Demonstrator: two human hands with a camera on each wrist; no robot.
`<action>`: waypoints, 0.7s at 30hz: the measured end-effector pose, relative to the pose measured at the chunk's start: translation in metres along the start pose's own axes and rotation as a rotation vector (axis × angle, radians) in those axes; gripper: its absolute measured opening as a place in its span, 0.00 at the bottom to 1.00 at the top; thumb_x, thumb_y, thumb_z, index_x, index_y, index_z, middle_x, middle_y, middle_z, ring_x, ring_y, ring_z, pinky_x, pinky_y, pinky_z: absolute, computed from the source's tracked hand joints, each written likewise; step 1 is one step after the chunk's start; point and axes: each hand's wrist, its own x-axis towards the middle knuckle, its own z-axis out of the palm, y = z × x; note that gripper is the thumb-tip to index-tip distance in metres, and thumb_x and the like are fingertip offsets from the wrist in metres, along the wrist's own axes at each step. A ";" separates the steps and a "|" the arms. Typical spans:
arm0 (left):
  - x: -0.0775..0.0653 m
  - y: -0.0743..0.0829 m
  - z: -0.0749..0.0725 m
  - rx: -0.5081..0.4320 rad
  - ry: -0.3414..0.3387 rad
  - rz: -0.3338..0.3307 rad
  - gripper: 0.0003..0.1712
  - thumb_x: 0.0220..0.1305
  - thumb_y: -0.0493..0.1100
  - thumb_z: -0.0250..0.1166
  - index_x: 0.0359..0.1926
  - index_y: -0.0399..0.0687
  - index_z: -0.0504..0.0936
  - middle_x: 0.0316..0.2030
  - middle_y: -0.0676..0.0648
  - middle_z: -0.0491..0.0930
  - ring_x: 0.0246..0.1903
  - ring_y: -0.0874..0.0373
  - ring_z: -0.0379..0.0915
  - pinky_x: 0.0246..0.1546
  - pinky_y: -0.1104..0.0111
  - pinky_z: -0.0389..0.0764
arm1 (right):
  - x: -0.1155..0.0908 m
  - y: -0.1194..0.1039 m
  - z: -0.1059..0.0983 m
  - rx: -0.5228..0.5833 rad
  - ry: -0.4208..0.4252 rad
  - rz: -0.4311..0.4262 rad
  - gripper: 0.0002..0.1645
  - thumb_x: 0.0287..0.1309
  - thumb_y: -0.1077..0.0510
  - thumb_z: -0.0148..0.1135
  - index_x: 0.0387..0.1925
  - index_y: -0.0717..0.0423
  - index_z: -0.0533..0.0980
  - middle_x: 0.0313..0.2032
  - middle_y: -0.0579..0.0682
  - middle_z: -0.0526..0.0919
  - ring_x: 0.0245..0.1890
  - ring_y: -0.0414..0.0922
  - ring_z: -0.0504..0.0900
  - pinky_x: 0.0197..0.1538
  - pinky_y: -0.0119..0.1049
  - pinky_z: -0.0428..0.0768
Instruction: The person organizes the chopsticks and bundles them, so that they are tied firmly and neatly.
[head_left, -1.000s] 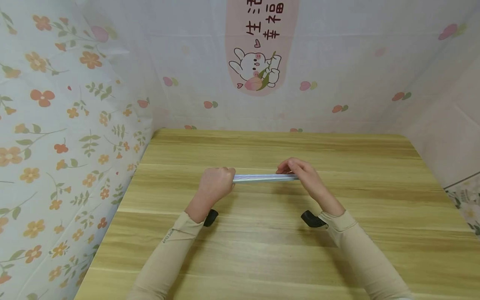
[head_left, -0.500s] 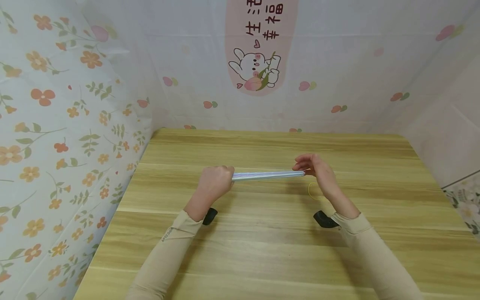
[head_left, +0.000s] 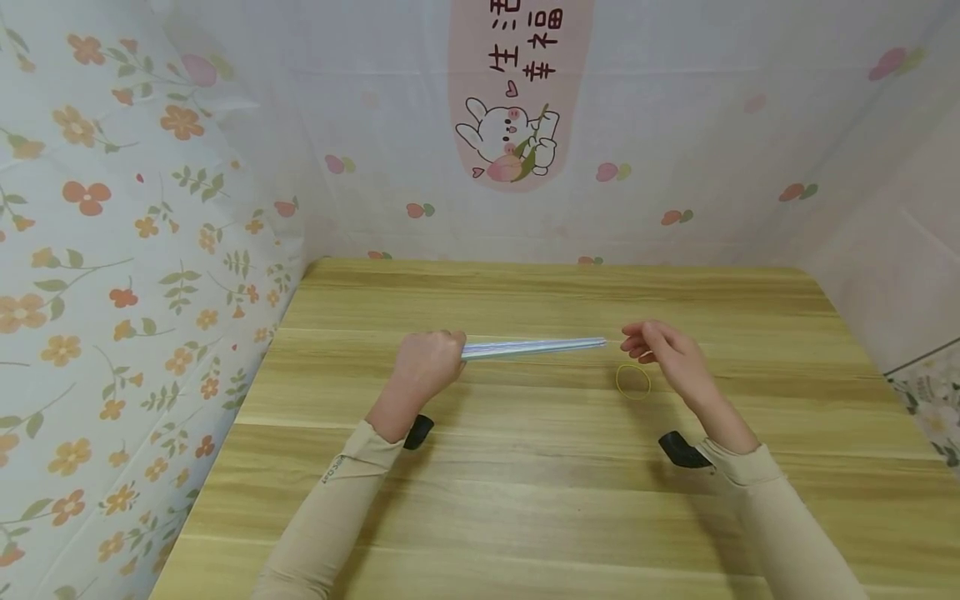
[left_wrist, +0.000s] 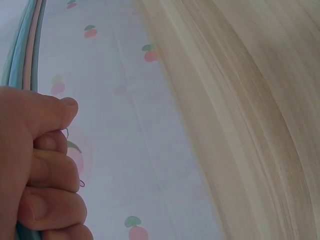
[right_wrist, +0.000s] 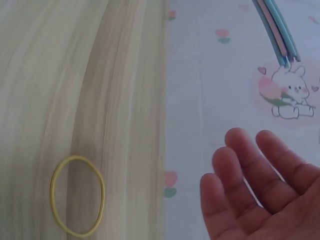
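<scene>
My left hand (head_left: pixel 426 367) grips one end of a bundle of slim pastel drinking straws (head_left: pixel 532 347), its fingers curled tightly round them. Blue, pink and grey-green straws (left_wrist: pixel 22 47) rise from the fist in the left wrist view; the gripped part is hidden. The bundle points to the right, above the table, with its free end bare. Just past that end, my right hand (head_left: pixel 670 354) hangs apart from it, holding nothing. In the right wrist view its fingers (right_wrist: pixel 260 172) are loosely bent and spread. Below it on the table lies a yellow rubber band (right_wrist: pixel 102 195), forming a ring.
The wooden table (head_left: pixel 510 500) reaches back to a pale curtain (head_left: pixel 360 192) with a rabbit print. A flowered sheet (head_left: pixel 127 333) hangs along the left side. Each wrist carries a black camera mount, such as the right one (head_left: pixel 681 450).
My right hand has drawn away to the right from the straws' free end. The rubber band, hidden at first, now shows whole on the table. The left hand has barely moved.
</scene>
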 end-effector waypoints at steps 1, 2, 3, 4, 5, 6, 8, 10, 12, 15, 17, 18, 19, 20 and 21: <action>0.000 0.000 0.000 0.004 -0.003 -0.001 0.18 0.51 0.44 0.72 0.17 0.47 0.71 0.10 0.54 0.64 0.12 0.65 0.47 0.10 0.74 0.52 | -0.001 0.001 -0.001 -0.034 -0.007 0.013 0.25 0.73 0.49 0.40 0.52 0.65 0.74 0.41 0.59 0.82 0.36 0.37 0.80 0.41 0.31 0.79; 0.000 0.000 0.000 0.008 -0.004 -0.001 0.18 0.51 0.45 0.72 0.17 0.47 0.71 0.10 0.53 0.65 0.12 0.65 0.47 0.10 0.74 0.52 | -0.002 0.001 -0.003 -0.075 -0.016 0.024 0.24 0.73 0.49 0.42 0.52 0.64 0.74 0.42 0.61 0.82 0.36 0.38 0.81 0.41 0.32 0.79; 0.000 0.000 0.000 0.015 -0.003 -0.002 0.18 0.52 0.44 0.72 0.17 0.47 0.72 0.10 0.53 0.66 0.12 0.65 0.48 0.10 0.74 0.53 | -0.003 0.002 -0.004 -0.113 -0.029 0.035 0.24 0.72 0.49 0.43 0.53 0.64 0.74 0.42 0.62 0.82 0.37 0.40 0.81 0.42 0.33 0.80; 0.000 0.000 0.000 0.018 0.000 -0.001 0.17 0.51 0.44 0.72 0.17 0.47 0.72 0.10 0.53 0.67 0.12 0.65 0.48 0.10 0.73 0.53 | -0.004 0.003 -0.005 -0.155 -0.043 0.047 0.23 0.72 0.49 0.44 0.53 0.63 0.74 0.43 0.61 0.82 0.38 0.42 0.81 0.43 0.34 0.80; 0.000 -0.001 0.000 0.019 0.005 -0.001 0.17 0.51 0.44 0.72 0.17 0.47 0.72 0.10 0.53 0.67 0.12 0.65 0.48 0.10 0.73 0.54 | -0.005 0.004 -0.006 -0.198 -0.054 0.058 0.23 0.71 0.49 0.46 0.52 0.62 0.75 0.43 0.60 0.83 0.39 0.44 0.81 0.43 0.36 0.80; 0.000 -0.001 0.000 0.021 0.010 -0.001 0.17 0.51 0.44 0.71 0.17 0.47 0.71 0.10 0.53 0.67 0.12 0.65 0.48 0.10 0.73 0.54 | -0.005 0.005 -0.006 -0.240 -0.064 0.065 0.22 0.71 0.49 0.47 0.52 0.62 0.75 0.43 0.60 0.83 0.40 0.47 0.81 0.43 0.38 0.79; 0.001 -0.001 0.000 0.018 0.020 0.000 0.17 0.51 0.43 0.71 0.17 0.47 0.71 0.10 0.53 0.67 0.12 0.65 0.48 0.10 0.73 0.54 | -0.007 0.007 -0.007 -0.322 -0.083 0.067 0.20 0.69 0.50 0.50 0.50 0.61 0.76 0.43 0.58 0.83 0.41 0.52 0.80 0.42 0.42 0.78; 0.002 -0.001 -0.001 0.010 0.024 -0.001 0.17 0.51 0.42 0.70 0.16 0.47 0.71 0.10 0.53 0.67 0.12 0.65 0.48 0.09 0.73 0.55 | -0.009 0.009 -0.006 -0.383 -0.101 0.059 0.17 0.67 0.53 0.54 0.48 0.61 0.77 0.42 0.58 0.84 0.41 0.53 0.80 0.41 0.44 0.77; 0.002 -0.001 -0.001 0.009 0.020 -0.001 0.16 0.52 0.42 0.70 0.17 0.46 0.71 0.10 0.52 0.68 0.12 0.66 0.50 0.09 0.72 0.59 | -0.010 0.012 -0.006 -0.428 -0.124 0.044 0.15 0.65 0.56 0.56 0.46 0.63 0.78 0.40 0.58 0.84 0.41 0.54 0.80 0.42 0.46 0.77; 0.003 -0.002 -0.002 0.013 0.007 -0.004 0.15 0.52 0.43 0.71 0.18 0.46 0.73 0.12 0.52 0.71 0.11 0.66 0.54 0.09 0.71 0.64 | -0.011 0.016 -0.004 -0.456 -0.157 0.033 0.13 0.63 0.60 0.58 0.44 0.65 0.79 0.40 0.58 0.82 0.40 0.53 0.79 0.42 0.48 0.77; 0.003 -0.002 -0.002 0.015 -0.001 -0.005 0.15 0.52 0.45 0.71 0.19 0.46 0.74 0.13 0.52 0.72 0.11 0.66 0.58 0.09 0.70 0.66 | -0.012 0.018 -0.004 -0.480 -0.167 0.022 0.12 0.62 0.61 0.59 0.43 0.66 0.79 0.40 0.59 0.82 0.40 0.53 0.78 0.43 0.49 0.76; 0.003 -0.002 -0.002 0.015 -0.004 -0.006 0.15 0.52 0.45 0.72 0.19 0.46 0.75 0.13 0.52 0.73 0.11 0.65 0.59 0.09 0.70 0.67 | -0.013 0.019 -0.004 -0.491 -0.166 0.011 0.12 0.61 0.61 0.60 0.42 0.66 0.79 0.39 0.59 0.82 0.40 0.54 0.78 0.43 0.49 0.76; 0.003 -0.002 -0.002 0.014 -0.006 -0.009 0.15 0.52 0.46 0.72 0.19 0.46 0.75 0.13 0.52 0.73 0.11 0.65 0.59 0.09 0.70 0.67 | -0.014 0.019 -0.004 -0.505 -0.165 0.001 0.12 0.60 0.61 0.61 0.42 0.66 0.79 0.39 0.60 0.82 0.40 0.54 0.78 0.44 0.50 0.76; 0.003 -0.002 -0.002 0.012 -0.008 -0.011 0.15 0.52 0.45 0.72 0.19 0.46 0.75 0.13 0.52 0.73 0.11 0.65 0.60 0.09 0.70 0.68 | -0.014 0.020 -0.004 -0.519 -0.165 -0.014 0.11 0.60 0.62 0.61 0.41 0.67 0.79 0.39 0.60 0.82 0.40 0.55 0.78 0.44 0.51 0.76; 0.003 -0.003 -0.002 0.010 -0.010 -0.013 0.15 0.52 0.45 0.72 0.19 0.46 0.75 0.13 0.51 0.73 0.11 0.65 0.60 0.09 0.70 0.68 | -0.015 0.021 -0.004 -0.535 -0.164 -0.028 0.11 0.59 0.63 0.62 0.41 0.66 0.79 0.39 0.60 0.82 0.40 0.56 0.78 0.44 0.51 0.76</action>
